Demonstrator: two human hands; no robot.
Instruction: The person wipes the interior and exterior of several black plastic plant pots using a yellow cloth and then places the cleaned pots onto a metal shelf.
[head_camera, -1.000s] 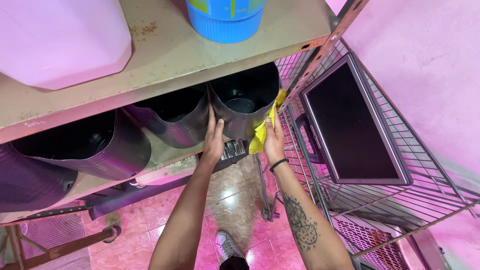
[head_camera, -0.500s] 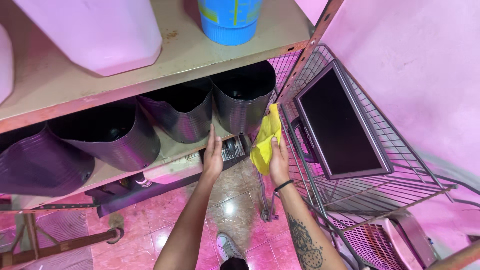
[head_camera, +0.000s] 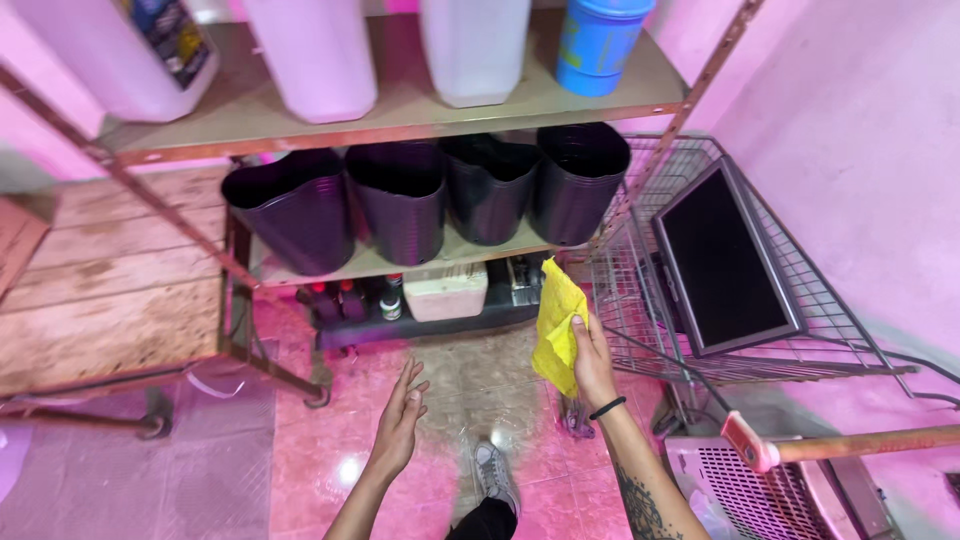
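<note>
Holding a yellow cloth, the right hand is raised in front of the metal shelf rack, its grip closed on the cloth's lower right edge with the thumb pressed across the fabric. The cloth stands up from that grip: most of it rises above and to the left of the fingers, its top corner reaching up to the level of the middle shelf's front edge, while a smaller fold hangs down past the heel of the palm. A black band circles the right wrist, and a tattoo shows on the forearm below it.

The left hand is empty, its grip open with fingers straight and close together, pointing up toward the rack, well apart from the cloth and touching nothing.

On the middle shelf lie four stacks of black plastic pots on their sides, mouths facing outward. The top shelf carries white jugs and a blue container. Under the rack, on the pink tiled floor, sit small bottles and a white box. To the right, a wire cart holds a dark flat screen leaning against its side.
</note>
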